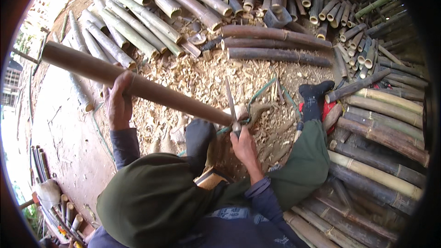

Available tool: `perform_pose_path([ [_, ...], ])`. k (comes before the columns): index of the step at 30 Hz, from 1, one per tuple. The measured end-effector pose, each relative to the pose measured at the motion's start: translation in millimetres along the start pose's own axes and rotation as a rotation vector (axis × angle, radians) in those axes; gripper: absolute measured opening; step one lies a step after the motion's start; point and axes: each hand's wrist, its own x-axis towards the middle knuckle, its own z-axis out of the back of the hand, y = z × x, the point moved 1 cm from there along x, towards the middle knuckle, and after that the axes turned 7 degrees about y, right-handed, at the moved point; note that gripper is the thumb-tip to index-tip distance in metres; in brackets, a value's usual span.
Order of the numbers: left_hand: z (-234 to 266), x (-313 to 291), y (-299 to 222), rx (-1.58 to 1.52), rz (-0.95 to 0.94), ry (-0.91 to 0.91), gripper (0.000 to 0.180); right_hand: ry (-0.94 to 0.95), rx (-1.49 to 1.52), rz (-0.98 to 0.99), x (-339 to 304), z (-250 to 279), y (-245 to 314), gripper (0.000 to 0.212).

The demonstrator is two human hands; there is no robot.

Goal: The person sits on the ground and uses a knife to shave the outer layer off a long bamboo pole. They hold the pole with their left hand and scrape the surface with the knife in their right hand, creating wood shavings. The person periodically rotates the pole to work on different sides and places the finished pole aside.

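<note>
A long brown bamboo tube (170,96) slants across in front of me, its far-left end raised and its lower end near my right hand. My left hand (119,101) is closed around it left of the middle. In my right hand (246,150) is the handle of a knife (230,96), its narrow blade pointing away from me. The blade crosses close to the tube's lower end; I cannot tell whether they touch. My bent left knee and my right leg, stretched out to the right, frame the work, with dark socks on my feet (200,138).
Pale wood shavings (183,76) cover the ground ahead. Three dark bamboo lengths (280,55) lie beyond them. Cut bamboo poles (133,27) are stacked at the far left, more bamboo (386,133) at the right. A green strap (266,91) lies among the shavings.
</note>
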Motion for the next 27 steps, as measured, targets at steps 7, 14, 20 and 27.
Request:
perform_pose_path([
  [7,-16,-1,9,0.195,-0.150,-0.354,0.030,-0.312,0.234,0.333,-33,28,55,0.030],
  [14,-7,-3,9,0.172,-0.131,-0.254,0.031,0.035,-0.004,0.000,-19,12,21,0.038],
  [20,-6,-6,4,0.133,-0.172,-0.124,0.036,-0.106,0.168,0.147,-34,20,46,0.036],
  [27,4,-4,3,-0.101,-0.113,0.119,0.047,0.012,0.039,-0.005,-21,21,34,0.037],
])
